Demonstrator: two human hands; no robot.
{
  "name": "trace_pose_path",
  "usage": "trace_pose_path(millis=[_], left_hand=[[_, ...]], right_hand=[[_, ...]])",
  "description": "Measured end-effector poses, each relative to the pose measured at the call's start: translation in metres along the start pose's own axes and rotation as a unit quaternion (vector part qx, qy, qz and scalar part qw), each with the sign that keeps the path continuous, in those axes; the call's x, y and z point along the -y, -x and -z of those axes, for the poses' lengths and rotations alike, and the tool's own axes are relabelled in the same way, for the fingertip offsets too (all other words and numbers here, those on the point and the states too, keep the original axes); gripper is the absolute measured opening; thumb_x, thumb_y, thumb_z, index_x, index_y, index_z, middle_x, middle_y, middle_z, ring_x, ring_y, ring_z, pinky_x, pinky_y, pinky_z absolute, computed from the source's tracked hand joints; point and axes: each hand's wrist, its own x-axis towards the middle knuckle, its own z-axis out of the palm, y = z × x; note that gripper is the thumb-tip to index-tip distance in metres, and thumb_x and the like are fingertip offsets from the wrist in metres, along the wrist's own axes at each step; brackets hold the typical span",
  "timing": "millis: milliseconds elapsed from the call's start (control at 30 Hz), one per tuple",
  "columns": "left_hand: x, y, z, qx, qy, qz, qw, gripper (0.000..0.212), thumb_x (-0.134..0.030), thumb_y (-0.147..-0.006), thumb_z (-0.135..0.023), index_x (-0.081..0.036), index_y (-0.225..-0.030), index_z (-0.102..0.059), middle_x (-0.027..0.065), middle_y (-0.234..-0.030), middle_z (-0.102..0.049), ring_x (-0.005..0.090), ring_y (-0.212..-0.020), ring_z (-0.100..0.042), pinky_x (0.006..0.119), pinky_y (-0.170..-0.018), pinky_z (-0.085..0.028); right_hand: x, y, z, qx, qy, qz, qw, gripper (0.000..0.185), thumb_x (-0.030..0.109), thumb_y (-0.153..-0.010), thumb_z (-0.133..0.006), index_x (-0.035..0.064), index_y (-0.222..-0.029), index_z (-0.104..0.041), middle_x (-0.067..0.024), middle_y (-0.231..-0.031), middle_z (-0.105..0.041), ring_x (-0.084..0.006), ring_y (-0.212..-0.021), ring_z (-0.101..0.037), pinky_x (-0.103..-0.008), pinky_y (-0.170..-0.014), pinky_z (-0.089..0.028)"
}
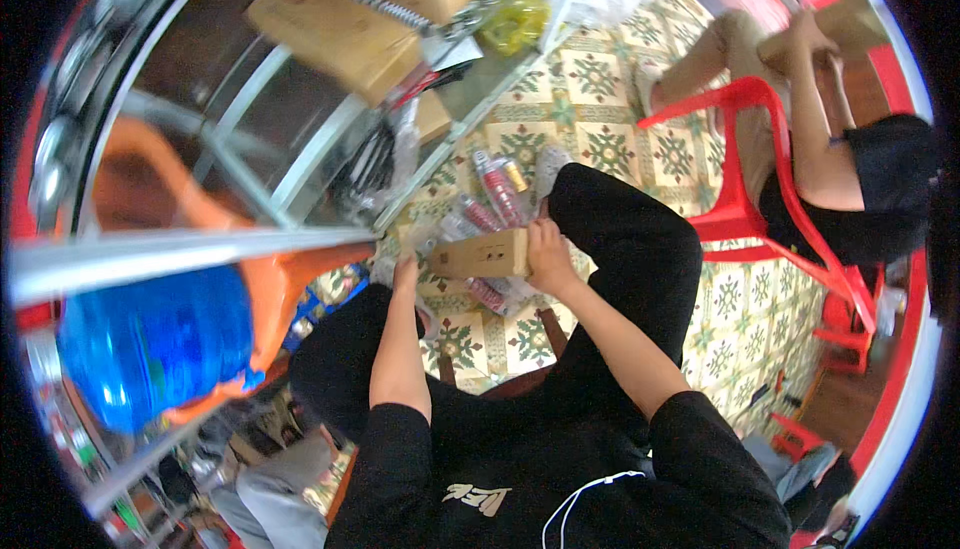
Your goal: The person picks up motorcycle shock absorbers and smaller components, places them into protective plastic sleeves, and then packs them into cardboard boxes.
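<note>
A small brown cardboard box (474, 255) is held out between my knees, above the tiled floor (596, 151). Wrapped around its right end are the fingers of my right hand (551, 255). My left hand (406, 274) is at the box's left end; its fingers are blurred, and I cannot tell whether they touch the card. Below and beyond the box lie several clear plastic packages with red-and-white contents (498, 187), partly hidden by it. A small yellow item (516, 174) lies next to them.
At left stand a metal-framed rack (315, 151) holding a larger cardboard box (337, 31), an orange plastic chair (277, 309) and a blue water bottle (157, 339). On the right, a person (832, 166) holding a cardboard box sits on a red plastic chair (739, 196). Another person's grey-trousered leg (281, 485) is lower left.
</note>
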Motion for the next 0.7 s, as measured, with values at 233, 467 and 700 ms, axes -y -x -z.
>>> trace_pose_path(millis=[233,467,700], left_hand=[[0.074,-0.031,0.007,0.140,0.097,0.187,0.968,0.081,-0.072,-0.090,-0.039,-0.018,-0.149,-0.032,0.0093,-0.154,-0.030,0.0341,-0.139,-0.031,0.062,-0.105,-0.029],[0.066,-0.035,-0.004,0.192,0.293,0.260,0.900,0.097,-0.079,-0.077,-0.054,-0.017,-0.149,-0.031,0.0125,-0.151,-0.033,0.0410,-0.135,-0.033,0.068,-0.102,-0.029],[-0.002,0.001,-0.025,0.235,0.326,0.198,0.894,0.096,-0.076,-0.076,-0.057,-0.016,-0.147,-0.033,0.0118,-0.147,-0.038,0.0344,-0.131,-0.040,0.057,-0.105,-0.035]], right_hand=[[0.038,-0.014,0.019,0.016,-0.039,0.028,0.999,0.079,0.008,-0.061,-0.074,-0.0026,-0.131,-0.040,-0.0220,-0.122,-0.045,-0.0403,-0.118,-0.045,-0.0487,-0.096,-0.042],[0.054,-0.019,0.028,0.026,-0.069,0.049,0.996,0.075,0.010,-0.063,-0.074,-0.0010,-0.129,-0.042,-0.0191,-0.118,-0.046,-0.0378,-0.116,-0.045,-0.0456,-0.090,-0.043],[0.061,-0.021,0.037,0.043,-0.083,0.060,0.994,0.069,0.014,-0.064,-0.071,0.0034,-0.126,-0.044,-0.0152,-0.114,-0.050,-0.0326,-0.109,-0.050,-0.0416,-0.083,-0.045]])
